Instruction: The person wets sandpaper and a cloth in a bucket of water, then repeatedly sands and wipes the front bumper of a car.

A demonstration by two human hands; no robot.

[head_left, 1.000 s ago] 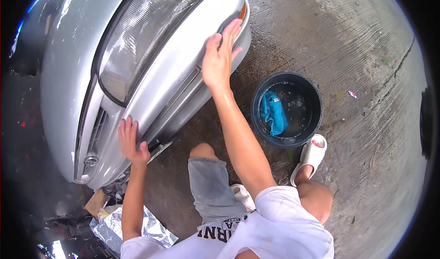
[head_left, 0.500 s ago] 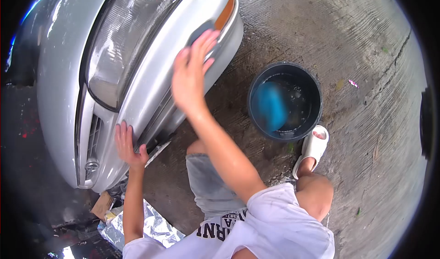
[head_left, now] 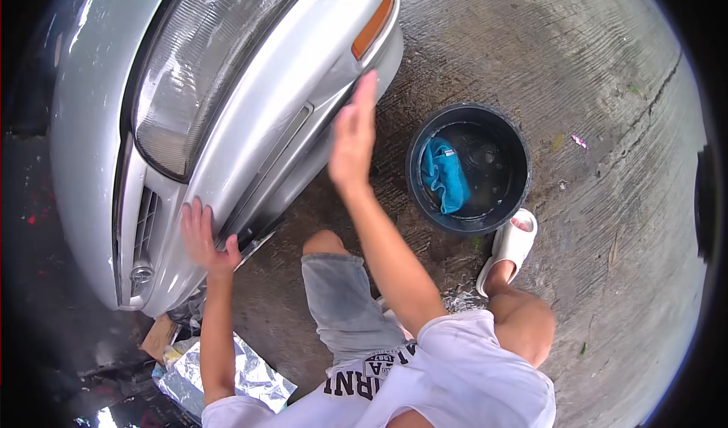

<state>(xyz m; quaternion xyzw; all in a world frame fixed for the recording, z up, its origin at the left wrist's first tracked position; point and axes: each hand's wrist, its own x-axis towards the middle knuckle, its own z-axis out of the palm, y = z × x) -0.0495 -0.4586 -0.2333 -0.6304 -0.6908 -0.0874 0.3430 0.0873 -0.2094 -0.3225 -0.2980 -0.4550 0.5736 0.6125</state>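
My left hand (head_left: 203, 238) rests with spread fingers on the silver bumper (head_left: 250, 125), near the small grille and badge. My right hand (head_left: 353, 136) is at the bumper's lower edge, below the orange side light (head_left: 373, 25), slightly blurred and seen nearly edge-on. Its fingers are stretched out over a dark pad (head_left: 350, 93), of which only a thin part shows; the rest is hidden behind the hand. Above the bumper is the large clear headlight (head_left: 205, 64).
A black bucket (head_left: 523, 166) of water with a blue cloth (head_left: 446, 174) in it stands on the concrete floor, right of the car. My white slipper (head_left: 512, 246) is just below it. Crumpled foil (head_left: 254, 371) and cardboard (head_left: 158, 337) lie at lower left.
My right hand has moved off the area beside the orange light, down to the bumper's lower edge, with the dark pad. My left hand has stayed on the bumper. The view has shifted slightly.
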